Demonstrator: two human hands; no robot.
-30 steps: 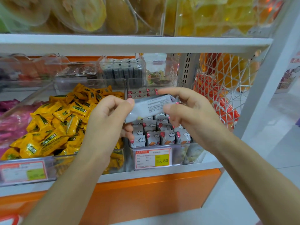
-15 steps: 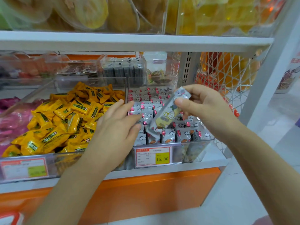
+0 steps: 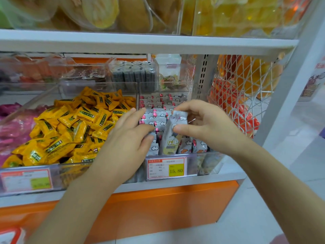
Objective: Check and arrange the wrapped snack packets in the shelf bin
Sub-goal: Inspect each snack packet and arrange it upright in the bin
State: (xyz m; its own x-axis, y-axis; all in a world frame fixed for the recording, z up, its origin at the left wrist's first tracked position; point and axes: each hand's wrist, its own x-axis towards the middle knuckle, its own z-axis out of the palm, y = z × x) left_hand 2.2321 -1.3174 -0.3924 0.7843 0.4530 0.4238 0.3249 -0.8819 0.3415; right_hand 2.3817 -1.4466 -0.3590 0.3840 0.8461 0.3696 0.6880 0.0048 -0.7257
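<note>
The white shelf (image 3: pixel 230 173) carries a row of clear plastic bins along its front edge. The clear bin (image 3: pixel 198 166) of grey snack packets (image 3: pixel 158 118) stands at the shelf's right end, with a price tag (image 3: pixel 167 168) reading 15.80 on its front wall. Touching its left side is a wider bin (image 3: pixel 70 175) heaped with yellow packets (image 3: pixel 73 127), which bears its own tag (image 3: pixel 26 180). Further left lie pink packets (image 3: pixel 10 127). Behind the clear bin stand smaller clear boxes, one of dark grey packs (image 3: pixel 133 74) and one of mixed sweets (image 3: pixel 174 80); whether they sit on the same board cannot be told. Below the clear bin an orange panel (image 3: pixel 175 208) fronts the shelf.
</note>
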